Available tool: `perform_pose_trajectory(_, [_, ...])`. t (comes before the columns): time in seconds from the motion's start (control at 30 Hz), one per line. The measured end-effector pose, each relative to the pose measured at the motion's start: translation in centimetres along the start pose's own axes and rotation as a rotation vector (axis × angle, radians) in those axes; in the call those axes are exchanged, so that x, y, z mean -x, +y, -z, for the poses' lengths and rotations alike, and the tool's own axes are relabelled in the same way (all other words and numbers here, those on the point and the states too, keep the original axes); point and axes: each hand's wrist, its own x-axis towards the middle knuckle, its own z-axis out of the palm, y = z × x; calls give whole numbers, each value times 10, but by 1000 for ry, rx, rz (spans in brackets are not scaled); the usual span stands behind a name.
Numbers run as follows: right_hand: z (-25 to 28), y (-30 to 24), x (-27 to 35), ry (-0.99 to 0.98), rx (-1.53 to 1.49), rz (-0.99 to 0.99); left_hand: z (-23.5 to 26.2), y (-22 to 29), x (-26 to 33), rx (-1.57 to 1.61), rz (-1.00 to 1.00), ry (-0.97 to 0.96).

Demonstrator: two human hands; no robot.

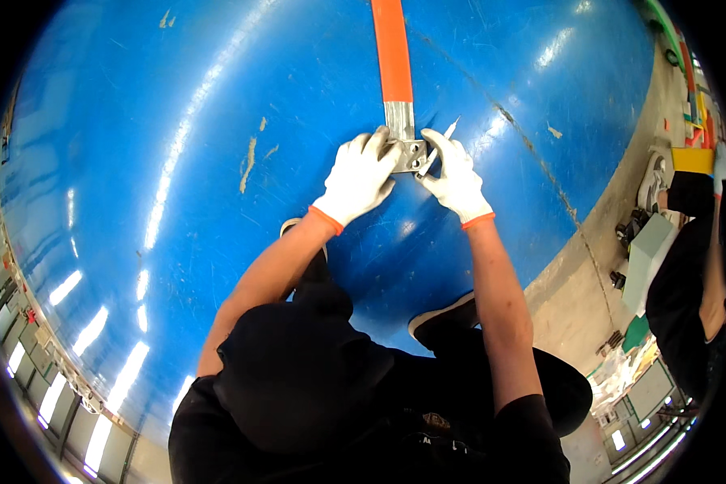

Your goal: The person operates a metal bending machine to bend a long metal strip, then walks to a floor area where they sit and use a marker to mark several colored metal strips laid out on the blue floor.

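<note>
A long flat bar lies on the floor, with an orange covering [394, 52] on its far part and a bare metal stretch [398, 117] nearer to me. At its near end is a grey metal plate [412, 155] with round holes. My left hand [357, 176], in a white glove with an orange cuff, grips the plate's left edge, fingers bent around it. A slim white pen-like tool [428, 164] is pinched in my gloved right hand [458, 179], beside the plate's right edge. The tool slants, its thin pointed end up and to the right; its exact kind is unclear.
I crouch on a glossy blue floor [218, 202] with scuffs and a dark seam on the right. My shoe [444, 319] is close below my hands. Another person [686, 274] is at the right edge, near a grey-green box [649, 254] and a yellow container [692, 160].
</note>
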Motion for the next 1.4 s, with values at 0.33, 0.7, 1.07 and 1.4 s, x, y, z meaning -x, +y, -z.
perform_pose_trajectory(0.33, [-8, 6, 0, 29, 9, 34, -27, -15, 2, 59, -80, 119])
perform_pose_trajectory(0.7, [-9, 7, -2, 76, -14, 105, -20, -7, 5, -27, -43, 66])
perform_pose_trajectory(1.07, [-9, 7, -2, 80, -30, 112, -27, -8, 5, 41, -50, 31])
perform_pose_trajectory(1.4, [-6, 2, -2, 54, -10, 77, -28, -8, 4, 33, -47, 15])
